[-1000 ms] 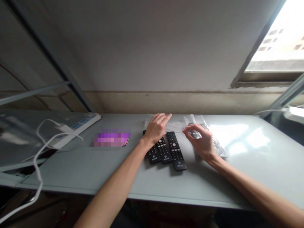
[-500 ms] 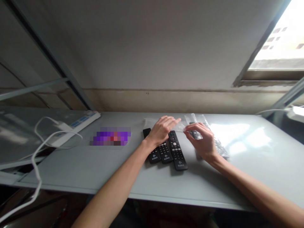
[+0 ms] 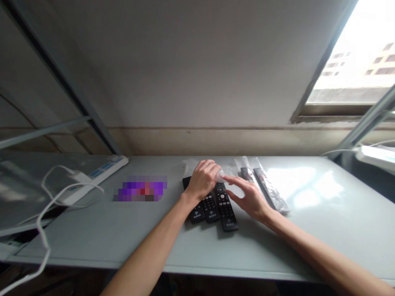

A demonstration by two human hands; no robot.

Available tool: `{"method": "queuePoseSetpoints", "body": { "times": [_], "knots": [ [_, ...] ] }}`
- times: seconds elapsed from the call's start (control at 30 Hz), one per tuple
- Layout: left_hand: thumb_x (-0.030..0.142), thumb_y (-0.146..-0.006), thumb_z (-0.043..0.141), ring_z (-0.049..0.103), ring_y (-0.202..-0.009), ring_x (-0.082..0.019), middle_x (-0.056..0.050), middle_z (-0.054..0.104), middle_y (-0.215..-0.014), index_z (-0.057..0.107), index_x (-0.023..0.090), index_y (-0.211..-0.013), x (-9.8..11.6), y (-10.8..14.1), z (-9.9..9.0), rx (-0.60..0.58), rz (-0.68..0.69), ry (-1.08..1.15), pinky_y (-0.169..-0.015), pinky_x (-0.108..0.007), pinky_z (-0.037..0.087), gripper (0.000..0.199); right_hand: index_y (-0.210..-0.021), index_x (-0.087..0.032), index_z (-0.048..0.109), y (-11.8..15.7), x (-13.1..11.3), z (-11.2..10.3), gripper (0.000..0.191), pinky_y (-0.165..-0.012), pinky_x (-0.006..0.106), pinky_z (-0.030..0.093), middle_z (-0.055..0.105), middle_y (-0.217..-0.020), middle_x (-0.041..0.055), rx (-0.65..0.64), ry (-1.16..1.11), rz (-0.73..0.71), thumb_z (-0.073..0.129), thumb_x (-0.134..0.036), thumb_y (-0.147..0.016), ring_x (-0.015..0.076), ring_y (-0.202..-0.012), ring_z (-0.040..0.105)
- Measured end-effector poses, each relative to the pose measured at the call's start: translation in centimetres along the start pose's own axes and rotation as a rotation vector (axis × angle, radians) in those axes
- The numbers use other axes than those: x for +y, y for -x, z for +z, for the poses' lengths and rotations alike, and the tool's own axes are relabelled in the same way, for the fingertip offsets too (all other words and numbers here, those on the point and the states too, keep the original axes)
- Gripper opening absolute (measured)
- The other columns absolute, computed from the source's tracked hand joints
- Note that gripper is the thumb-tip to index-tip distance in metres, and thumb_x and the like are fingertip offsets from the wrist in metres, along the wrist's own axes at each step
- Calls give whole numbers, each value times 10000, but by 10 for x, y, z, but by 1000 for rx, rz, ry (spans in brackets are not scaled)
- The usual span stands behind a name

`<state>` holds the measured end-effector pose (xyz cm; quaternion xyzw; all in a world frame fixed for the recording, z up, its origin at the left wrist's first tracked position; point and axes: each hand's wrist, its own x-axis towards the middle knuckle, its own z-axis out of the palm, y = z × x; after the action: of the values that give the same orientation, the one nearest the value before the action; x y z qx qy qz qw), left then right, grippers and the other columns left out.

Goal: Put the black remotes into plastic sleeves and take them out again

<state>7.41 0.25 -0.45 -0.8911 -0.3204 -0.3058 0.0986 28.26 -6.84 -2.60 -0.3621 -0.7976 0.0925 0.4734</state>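
My left hand point(image 3: 201, 181) is closed on a clear plastic bag point(image 3: 220, 175), whose crumpled end sticks out by the fingers. Partly under this hand lie two black remote controls, a left one point(image 3: 196, 215) and a middle one point(image 3: 211, 210). To their right a third black remote control point(image 3: 227, 211) rests face up, its top end near the plastic. My right hand point(image 3: 247, 196) is open, thumb and fingers apart, with fingertips close to the plastic; whether they touch it I cannot tell. Beyond it lie two remotes in clear sleeves, one point(image 3: 246, 174) partly hidden and one point(image 3: 270, 190) at right.
More clear plastic point(image 3: 189, 165) lies behind my left hand. A blurred purple item point(image 3: 140, 191) is on the desk point(image 3: 138, 230) at left. Farther left is a white power strip point(image 3: 95, 177) with a white cable point(image 3: 46, 230). Another white device point(image 3: 378, 154) sits at far right.
My right hand has moved left towards my left hand, uncovering the sleeved remotes. My left hand has curled its outstretched fingers onto the plastic. The view has shifted slightly.
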Motion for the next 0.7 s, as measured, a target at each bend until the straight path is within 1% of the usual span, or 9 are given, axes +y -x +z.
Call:
{"method": "queuePoseSetpoints", "body": {
  "times": [0.07, 0.17, 0.3, 0.37, 0.43, 0.47, 0.57, 0.63, 0.7],
  "knots": [
    [172, -1050, 519, 670, -1141, -275, -112, 745, -1117, 664, 182, -1026, 2, 3, 2, 5, -16, 2, -1028, -447, 547, 148, -1368, -257, 731, 1, 1, 4, 443, -1039, 451, 655, 774, -1351, 103, -17, 16, -56, 641, -90, -968, 261, -1229, 765],
    [120, -1019, 518, 669, -1044, -262, -86, 726, -1050, 621, 206, -1003, 4, 6, 4, -11, -26, 2, -980, -429, 558, 135, -1275, -272, 788, -1, 1, 5, 456, -1056, 470, 648, 758, -1379, 98, -32, 34, -90, 590, -23, -949, 266, -1276, 740],
    [150, -1018, 521, 634, -975, -264, -74, 692, -1006, 589, 217, -1001, 8, 1, -1, -68, 16, 19, -915, -411, 546, 97, -1372, -284, 746, -6, -9, -4, 520, -1069, 471, 644, 770, -1359, 92, -69, 10, -102, 562, -18, -964, 252, -1266, 746],
    [169, -1029, 509, 622, -988, -266, -81, 691, -1056, 593, 208, -1112, 10, -3, -4, -99, 47, 16, -919, -412, 527, 124, -1405, -277, 725, -8, -12, -8, 534, -1102, 486, 624, 758, -1382, 94, -76, 13, -127, 548, -22, -971, 257, -1328, 708],
    [130, -1021, 487, 611, -1034, -269, -91, 689, -1118, 573, 195, -1265, 11, -7, -5, -112, 66, -13, -948, -415, 506, 267, -1388, -242, 733, -9, -12, -10, 507, -1129, 496, 601, 755, -1385, 107, -110, 26, -160, 537, -26, -974, 267, -1398, 655],
    [126, -1020, 488, 609, -1027, -267, -88, 686, -1103, 576, 194, -1271, 12, -8, -5, -129, 78, -25, -943, -407, 500, 274, -1366, -231, 742, -9, -12, -10, 489, -1124, 493, 601, 758, -1378, 111, -122, 29, -176, 531, -28, -974, 268, -1398, 652],
    [169, -1043, 483, 602, -1023, -276, -89, 671, -1043, 608, 202, -1097, 10, -8, -3, -128, 50, -72, -933, -406, 488, 141, -1221, -242, 775, -9, -12, -14, 409, -1005, 456, 626, 808, -1232, 91, -59, 53, -138, 504, -49, -983, 251, -1190, 737],
    [175, -1041, 487, 600, -1045, -281, -95, 673, -1066, 594, 199, -1088, 5, -8, 1, -107, -3, -73, -940, -410, 487, 120, -1119, -248, 762, -9, -16, -18, 315, -895, 413, 607, 812, -1066, 71, 10, 113, -24, 513, -96, -999, 230, -981, 744],
    [181, -1030, 497, 597, -1055, -290, -106, 674, -1096, 575, 189, -1122, -1, -6, 6, -99, -47, -60, -947, -425, 490, 122, -1150, -241, 709, -9, -22, -20, 184, -767, 356, 554, 778, -924, 45, -45, 177, 127, 582, -218, -1020, 204, -796, 700]
  ]
}}
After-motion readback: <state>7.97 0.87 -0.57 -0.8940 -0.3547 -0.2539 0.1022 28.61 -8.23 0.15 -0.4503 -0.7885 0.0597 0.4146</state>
